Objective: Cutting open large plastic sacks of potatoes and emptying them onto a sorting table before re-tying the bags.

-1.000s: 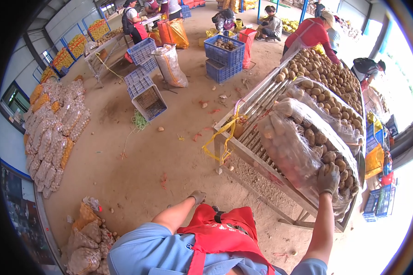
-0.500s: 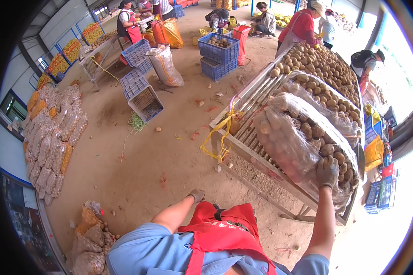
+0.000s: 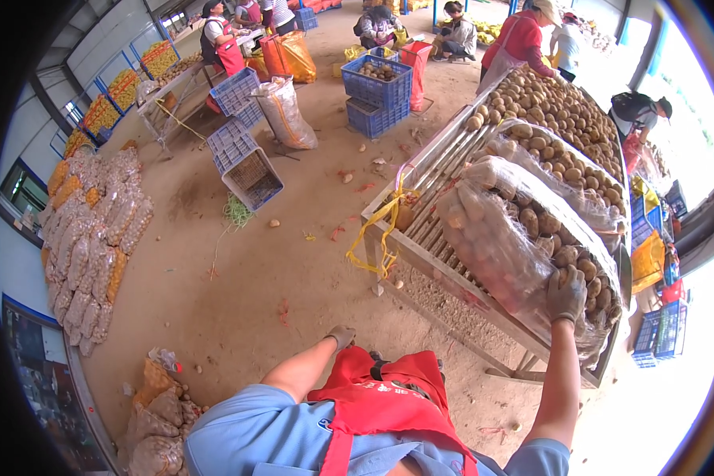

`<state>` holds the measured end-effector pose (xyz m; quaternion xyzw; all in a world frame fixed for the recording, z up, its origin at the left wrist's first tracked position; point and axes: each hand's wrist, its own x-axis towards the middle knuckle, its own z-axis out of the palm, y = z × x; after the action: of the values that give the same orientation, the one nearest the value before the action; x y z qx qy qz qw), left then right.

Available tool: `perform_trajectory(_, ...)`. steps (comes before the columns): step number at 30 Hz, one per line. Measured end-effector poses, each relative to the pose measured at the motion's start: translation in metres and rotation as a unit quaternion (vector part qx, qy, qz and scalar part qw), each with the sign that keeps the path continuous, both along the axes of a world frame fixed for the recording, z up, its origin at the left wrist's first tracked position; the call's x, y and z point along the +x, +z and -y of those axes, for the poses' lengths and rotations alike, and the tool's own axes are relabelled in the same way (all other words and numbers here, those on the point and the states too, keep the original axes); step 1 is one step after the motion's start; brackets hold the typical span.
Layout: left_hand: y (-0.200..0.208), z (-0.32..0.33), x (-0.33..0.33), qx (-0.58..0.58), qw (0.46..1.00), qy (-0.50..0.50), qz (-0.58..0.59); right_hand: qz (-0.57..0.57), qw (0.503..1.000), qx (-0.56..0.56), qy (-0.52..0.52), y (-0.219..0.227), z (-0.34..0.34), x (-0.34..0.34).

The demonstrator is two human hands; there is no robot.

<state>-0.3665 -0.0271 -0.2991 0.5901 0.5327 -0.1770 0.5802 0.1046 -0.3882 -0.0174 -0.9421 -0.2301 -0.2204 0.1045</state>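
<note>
My right hand (image 3: 566,294), in a grey glove, is closed on the near end of a clear plastic bag of potatoes (image 3: 500,246). The bag lies on its side on a slatted metal sorting table (image 3: 428,208), and brown potatoes show along its right side. Beyond it rests another plastic bag of potatoes (image 3: 567,170), with a heap of loose potatoes (image 3: 555,111) at the table's far end. My left hand (image 3: 341,336), also gloved, hangs low beside my red apron (image 3: 381,397), away from the table. Its fingers are turned away and cannot be made out.
Yellow strapping (image 3: 385,230) hangs from the table's left corner. Blue crates (image 3: 246,170) and a filled sack (image 3: 284,115) stand on the dirt floor ahead. Stacked sacks (image 3: 95,230) line the left wall. A person in red (image 3: 516,47) works at the table's far end; others work farther back.
My right hand stays on the bag and my left hand has barely moved. The person in red leans further over the potato heap, and the person at far right bends lower.
</note>
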Motion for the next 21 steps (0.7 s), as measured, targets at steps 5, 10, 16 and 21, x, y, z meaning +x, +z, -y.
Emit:
perform_trajectory(5,-0.001,0.001,-0.002,0.001,1.000,-0.001,-0.002,0.009,1.000,-0.006,-0.003,0.001,-0.001,-0.001)
perform_trajectory(10,-0.014,-0.004,-0.006,-0.001,0.999,0.003,-0.036,0.002,1.000,0.000,-0.003,0.002,0.000,-0.002)
perform_trajectory(16,-0.021,-0.010,-0.003,-0.015,0.999,-0.009,-0.040,0.000,1.000,0.006,-0.003,0.001,-0.003,-0.001)
perform_trajectory(21,-0.017,-0.007,0.001,-0.013,0.999,-0.010,-0.029,0.014,0.999,-0.043,0.006,-0.001,-0.004,0.002)
